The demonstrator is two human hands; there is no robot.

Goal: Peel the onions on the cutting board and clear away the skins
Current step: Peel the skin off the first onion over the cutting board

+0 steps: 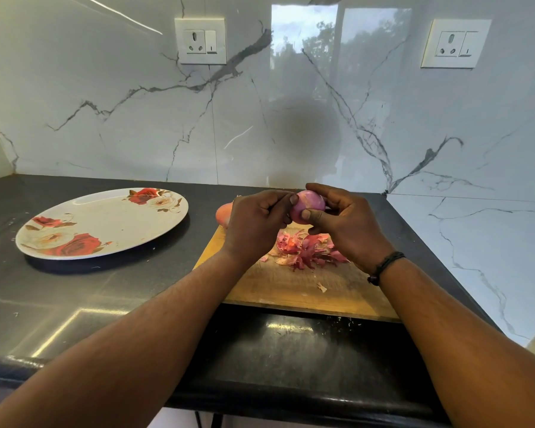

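Both my forearms are bare from the near edge of the view right up to the wrists, with no sleeves showing anywhere along them. On my right wrist I wear a thin black cord bracelet [386, 265], a few dark strands wound close together, with a small dark bead or knot hanging at its near, lower end. My left hand [255, 220] and right hand [346, 223] are ungloved, I can see no rings on the fingers that show, and my left wrist carries nothing.

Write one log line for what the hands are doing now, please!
step: peeling | both hands: left, right hold red onion | skins on cutting board | second onion unpeeled
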